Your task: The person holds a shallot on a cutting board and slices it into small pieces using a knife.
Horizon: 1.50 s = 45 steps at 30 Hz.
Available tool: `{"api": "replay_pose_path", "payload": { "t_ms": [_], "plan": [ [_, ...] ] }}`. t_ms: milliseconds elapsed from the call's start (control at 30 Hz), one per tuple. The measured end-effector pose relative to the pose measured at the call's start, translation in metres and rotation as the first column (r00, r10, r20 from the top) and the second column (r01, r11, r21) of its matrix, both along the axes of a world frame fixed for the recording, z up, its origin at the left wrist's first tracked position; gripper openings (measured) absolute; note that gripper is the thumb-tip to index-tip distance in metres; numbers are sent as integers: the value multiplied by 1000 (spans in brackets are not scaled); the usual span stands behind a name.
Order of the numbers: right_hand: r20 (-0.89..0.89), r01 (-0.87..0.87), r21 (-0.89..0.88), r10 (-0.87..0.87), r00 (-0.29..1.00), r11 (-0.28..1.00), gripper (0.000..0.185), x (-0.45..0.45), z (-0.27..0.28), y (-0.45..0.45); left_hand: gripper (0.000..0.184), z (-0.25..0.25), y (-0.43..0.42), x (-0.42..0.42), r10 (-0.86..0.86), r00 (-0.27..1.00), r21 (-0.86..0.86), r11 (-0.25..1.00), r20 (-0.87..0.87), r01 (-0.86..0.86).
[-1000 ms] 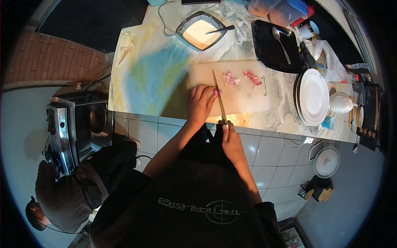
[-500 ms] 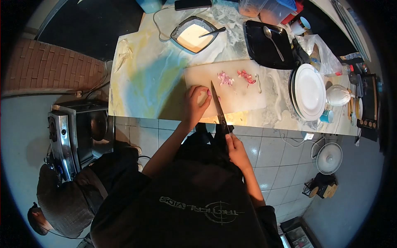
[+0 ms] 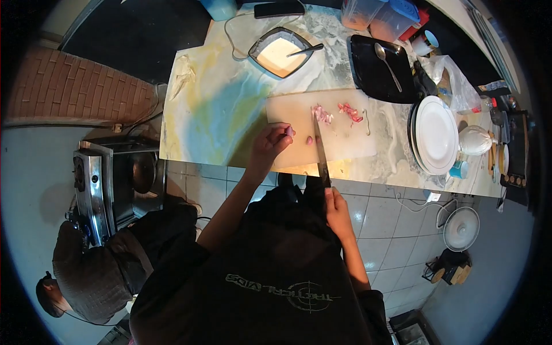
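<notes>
My left hand [image 3: 269, 144] is closed, its fingertips pinching a small purple-pink shallot [image 3: 289, 132] above the left part of the white cutting board [image 3: 351, 141]. My right hand [image 3: 338, 211] grips the handle of a long kitchen knife [image 3: 320, 150]. The blade points away from me over the board, its tip close to a pile of chopped shallot [image 3: 323, 114]. Between the blade and my left hand lies another small shallot piece [image 3: 309, 140]. To the right is a heap of chopped red pieces [image 3: 349, 112], perhaps chili, with a thin greenish stem [image 3: 368, 123] beside it.
Beyond the board stands a dark bowl [image 3: 253, 53] of pale batter with a spoon. A black tray [image 3: 365, 72] holds another spoon [image 3: 388, 67]. Stacked plates [image 3: 435, 135] stand right of the board. At lower left, a person [image 3: 95, 273] is near a stove [image 3: 92, 190].
My left hand has drawn back from the knife with the shallot between its fingertips, exposing the piece on the board. The blade has shifted right and turned more upright in view. The whole view has shifted slightly.
</notes>
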State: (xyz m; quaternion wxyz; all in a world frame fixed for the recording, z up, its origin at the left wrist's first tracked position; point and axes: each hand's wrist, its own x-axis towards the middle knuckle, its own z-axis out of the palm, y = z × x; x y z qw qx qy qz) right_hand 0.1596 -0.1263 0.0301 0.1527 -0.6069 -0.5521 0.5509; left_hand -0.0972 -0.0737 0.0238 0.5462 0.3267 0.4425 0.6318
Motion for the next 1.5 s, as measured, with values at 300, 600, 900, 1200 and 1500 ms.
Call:
{"api": "replay_pose_path", "payload": {
  "t_ms": [300, 600, 900, 1200, 1500],
  "plan": [
    [-13, -56, -62, 55, 998, 997, 41, -18, 6, -7, 23, -6, 7, 16, 47, 805, 14, 999, -591, -48],
    [-8, 26, -75, -27, 1000, 997, 41, -5, 9, -7, 29, -29, 24, 27, 223, 300, 265, 959, -928, 106],
    [34, 10, -24, -9, 999, 1000, 41, -7, 11, -6, 26, -27, 20, 28, 202, 380, 242, 969, -903, 60],
    [84, -13, 35, 10, 996, 999, 43, -9, 11, 0, 27, -28, 21, 28, 161, 392, 207, 975, -906, 77],
    [80, 18, 9, -19, 997, 1000, 39, -5, 20, 1, 21, -28, 23, 29, 193, 347, 252, 958, -918, 134]
  ]
}}
